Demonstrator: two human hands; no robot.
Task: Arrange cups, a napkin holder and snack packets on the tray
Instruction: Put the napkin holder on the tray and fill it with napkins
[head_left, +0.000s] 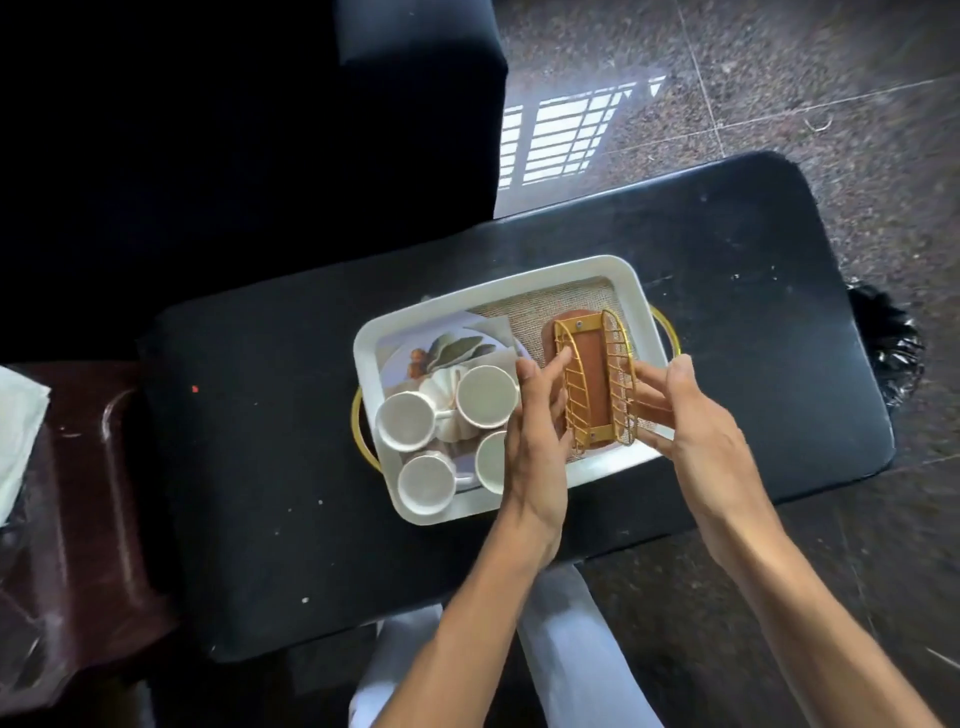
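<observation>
White tray (493, 285) on a black desk (260, 441): cups (409, 422) crowd its left half (little room beside them). Napkin holder (595, 384) is in the right half, close to the rim, gripped between left hand (535, 431) and right hand (696, 423).

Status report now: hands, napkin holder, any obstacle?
Hands: left hand and right hand both hold napkin holder at tray's right side. Four cups close beside left hand, one partly hidden.

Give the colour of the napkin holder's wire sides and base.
Gold wire sides, brown base on the napkin holder; head view.
</observation>
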